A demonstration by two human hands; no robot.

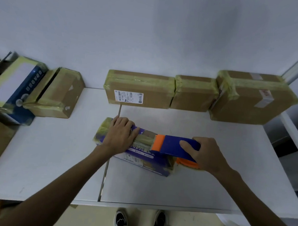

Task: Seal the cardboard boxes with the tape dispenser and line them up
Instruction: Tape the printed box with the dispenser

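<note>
While left hand (120, 136) presses flat on purple box (141, 154) | right hand (208, 155) grips tape dispenser (172, 143)

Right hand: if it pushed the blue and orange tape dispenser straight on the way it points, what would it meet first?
The right hand would likely run the blue-and-orange tape dispenser into the left hand, pressed flat on the purple cardboard box just ahead.

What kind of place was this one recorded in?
Probably a parcel packing bench: taped cardboard boxes in a row against the wall, one with a shipping label, and a tape dispenser gripped by the right hand.
</note>
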